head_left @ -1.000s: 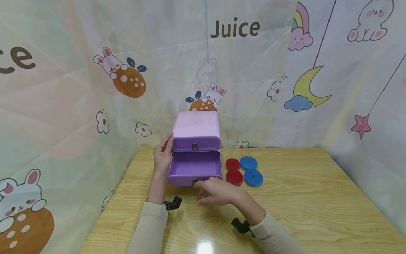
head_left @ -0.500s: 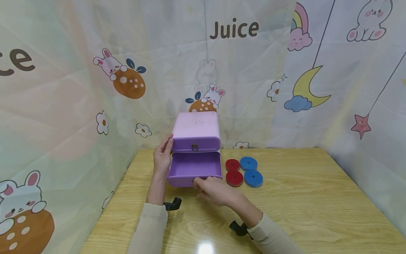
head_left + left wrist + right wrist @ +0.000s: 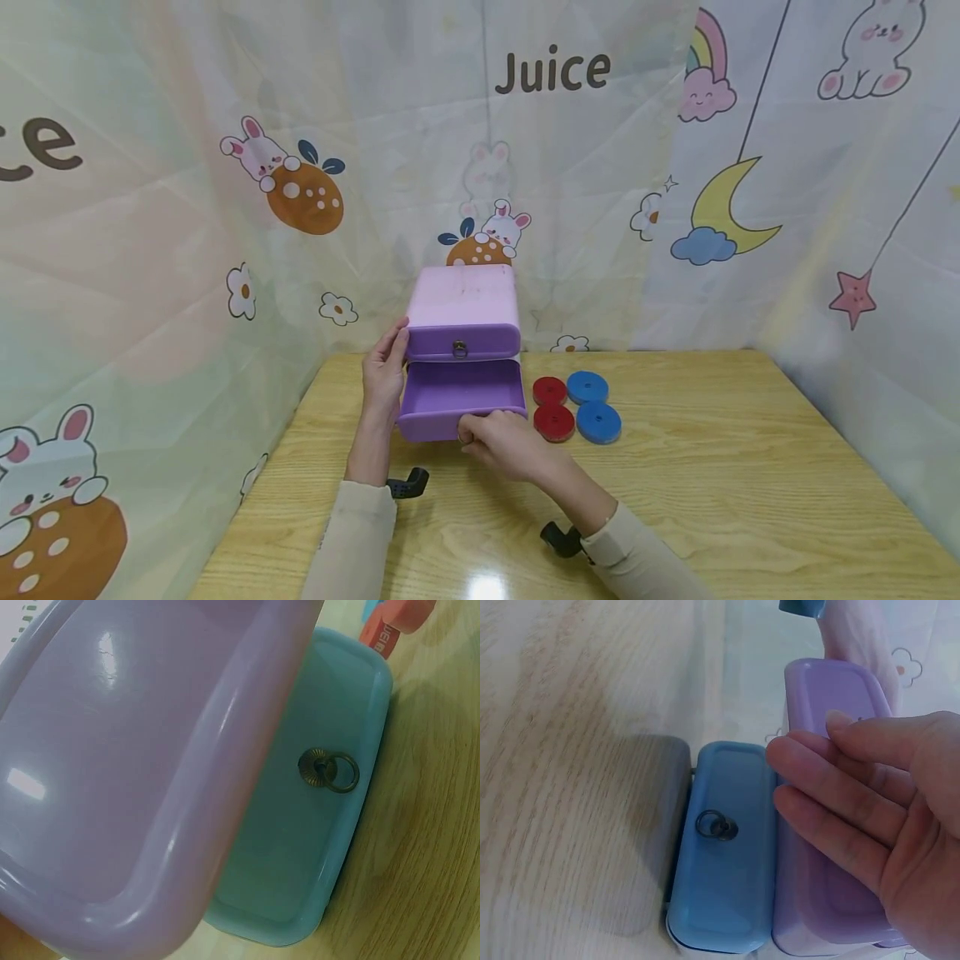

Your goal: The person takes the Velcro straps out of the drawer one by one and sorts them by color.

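A small drawer cabinet [image 3: 465, 293] with a pink top stands at the back of the table. Its upper purple drawer [image 3: 431, 342] is closed. Below it the middle purple drawer [image 3: 426, 428] is pulled out, with nothing seen inside. Both wrist views show a closed blue drawer [image 3: 277, 855] at the bottom, with a brass ring pull [image 3: 346, 772]. My left hand [image 3: 383, 379] rests against the cabinet's left side, fingers fairly straight, thumb near the front corner. At the middle drawer's front, my right hand [image 3: 504, 442] pinches its ring pull, which the fingers mostly hide.
Two red discs [image 3: 553, 423] and two blue discs [image 3: 598, 422] lie on the wooden table [image 3: 720, 467], right of the cabinet. A printed cloth [image 3: 585, 167] hangs behind and at the sides. Black wrist-camera mounts [image 3: 408, 483] project from my wrists.
My right hand's fingers have come in to the middle drawer's ring pull and taken hold of it. The drawer's right front corner sits slightly higher in the head view. My left hand stays put.
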Motion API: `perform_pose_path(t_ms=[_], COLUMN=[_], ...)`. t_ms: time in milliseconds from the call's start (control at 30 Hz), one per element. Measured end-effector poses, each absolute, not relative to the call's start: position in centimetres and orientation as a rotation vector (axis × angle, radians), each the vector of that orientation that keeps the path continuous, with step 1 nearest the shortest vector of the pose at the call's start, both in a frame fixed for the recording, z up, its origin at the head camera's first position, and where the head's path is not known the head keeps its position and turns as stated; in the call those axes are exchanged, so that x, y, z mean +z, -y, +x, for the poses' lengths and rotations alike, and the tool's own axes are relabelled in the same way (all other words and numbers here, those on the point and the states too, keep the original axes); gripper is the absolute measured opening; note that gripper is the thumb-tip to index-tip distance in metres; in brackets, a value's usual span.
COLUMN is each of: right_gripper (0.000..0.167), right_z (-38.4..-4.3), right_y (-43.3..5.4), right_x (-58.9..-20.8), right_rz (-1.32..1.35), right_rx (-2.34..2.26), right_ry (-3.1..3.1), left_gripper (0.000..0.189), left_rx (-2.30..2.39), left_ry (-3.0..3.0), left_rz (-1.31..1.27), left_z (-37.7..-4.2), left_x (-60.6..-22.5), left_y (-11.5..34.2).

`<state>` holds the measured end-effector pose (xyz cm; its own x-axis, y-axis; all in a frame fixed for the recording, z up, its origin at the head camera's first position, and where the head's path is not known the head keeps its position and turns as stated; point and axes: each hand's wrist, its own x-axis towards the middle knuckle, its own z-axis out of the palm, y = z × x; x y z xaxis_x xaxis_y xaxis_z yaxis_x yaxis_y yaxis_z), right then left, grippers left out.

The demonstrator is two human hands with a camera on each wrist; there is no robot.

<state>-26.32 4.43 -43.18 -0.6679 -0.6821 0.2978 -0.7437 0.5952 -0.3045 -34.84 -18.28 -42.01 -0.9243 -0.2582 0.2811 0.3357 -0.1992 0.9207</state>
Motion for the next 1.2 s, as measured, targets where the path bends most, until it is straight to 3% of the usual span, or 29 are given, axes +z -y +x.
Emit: perform_pose_path(t_ms=[600, 1200], right_gripper=[0.004, 0.013], right_z=[-26.2, -27.7], right_y=[-4.1, -4.6], right_x=[-43.4, -42.8], right_rz=[1.186, 1.223], right_rx=[0.47, 0.511], right_ry=[2.489, 2.547], left_gripper=[0.043, 0.044], left_rx=[-2.177, -2.162], left_ry=[1.678, 1.714], left_rz=[-0.106, -0.087], left_z=[-35.1, -35.1], left_x=[-42.3, -42.3], left_y=[18.4, 18.4])
